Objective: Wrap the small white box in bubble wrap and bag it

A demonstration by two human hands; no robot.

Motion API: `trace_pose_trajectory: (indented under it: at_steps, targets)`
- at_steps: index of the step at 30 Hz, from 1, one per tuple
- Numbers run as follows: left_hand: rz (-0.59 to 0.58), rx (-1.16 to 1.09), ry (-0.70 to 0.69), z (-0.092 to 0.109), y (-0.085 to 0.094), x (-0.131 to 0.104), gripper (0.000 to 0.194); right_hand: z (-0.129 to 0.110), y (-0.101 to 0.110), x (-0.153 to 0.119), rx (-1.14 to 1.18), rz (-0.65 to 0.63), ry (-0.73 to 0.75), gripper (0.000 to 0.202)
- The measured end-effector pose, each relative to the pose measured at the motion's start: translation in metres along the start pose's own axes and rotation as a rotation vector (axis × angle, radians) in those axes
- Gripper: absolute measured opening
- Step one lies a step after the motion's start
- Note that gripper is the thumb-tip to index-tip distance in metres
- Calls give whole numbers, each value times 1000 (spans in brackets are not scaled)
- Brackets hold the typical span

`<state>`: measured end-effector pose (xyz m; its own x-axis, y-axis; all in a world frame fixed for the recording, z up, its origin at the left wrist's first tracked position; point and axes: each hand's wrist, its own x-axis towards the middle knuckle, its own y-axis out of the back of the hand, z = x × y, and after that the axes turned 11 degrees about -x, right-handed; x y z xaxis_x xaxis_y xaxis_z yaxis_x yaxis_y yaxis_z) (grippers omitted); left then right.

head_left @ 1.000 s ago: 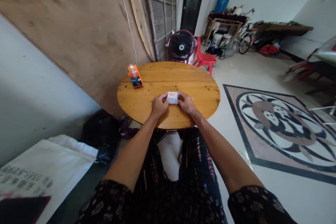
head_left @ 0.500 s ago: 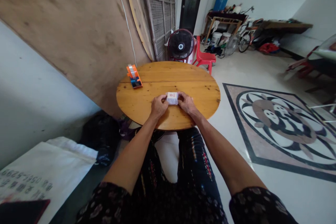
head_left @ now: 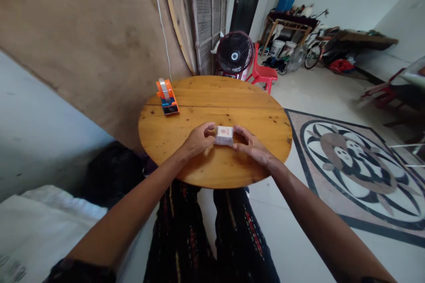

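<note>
A small white box (head_left: 225, 135) with a reddish print on top rests on the wooden table between my hands. Its sides look pale and shiny, like clear film or tape. At its left end is my left hand (head_left: 200, 138), open, thumb and fingers curved apart. My right hand (head_left: 251, 145) is open at the right end, thumb and forefinger spread around that edge. The fingertips of both hands are at or very near the box; whether they touch it I cannot tell. An orange and blue tape dispenser (head_left: 168, 96) with a roll of clear tape stands at the table's far left.
The oval wooden table (head_left: 206, 170) stands against a brown board (head_left: 99, 31). Behind it are a fan (head_left: 234, 53) and a red plastic chair (head_left: 262, 72). White sacking (head_left: 43, 225) and a black bag (head_left: 111, 177) lie at left. A panda floor pattern (head_left: 358, 159) is at right.
My fingers, closer around the box before, have spread apart at its ends. My view has moved nearer the table, and the box shows slightly further right and lower.
</note>
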<state>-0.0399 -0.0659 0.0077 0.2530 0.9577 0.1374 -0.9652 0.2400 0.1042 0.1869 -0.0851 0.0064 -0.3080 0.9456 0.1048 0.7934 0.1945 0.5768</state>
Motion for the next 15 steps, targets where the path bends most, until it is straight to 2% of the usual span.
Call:
trace_pose_trajectory:
  at_steps: [2,5,10,15]
  targets:
    - [-44,16,-1,-5,5,6,55,0,-3,2,-159,36,-3,70]
    - [-55,29,-60,-12,7,8,41,1,-11,5,-350,103,12,61]
    - [-34,236,-140,-6,5,1,33,-1,-16,5,-445,129,11,50]
    - [-44,255,-131,-4,2,0,32,-6,-15,3,-483,132,13,53]
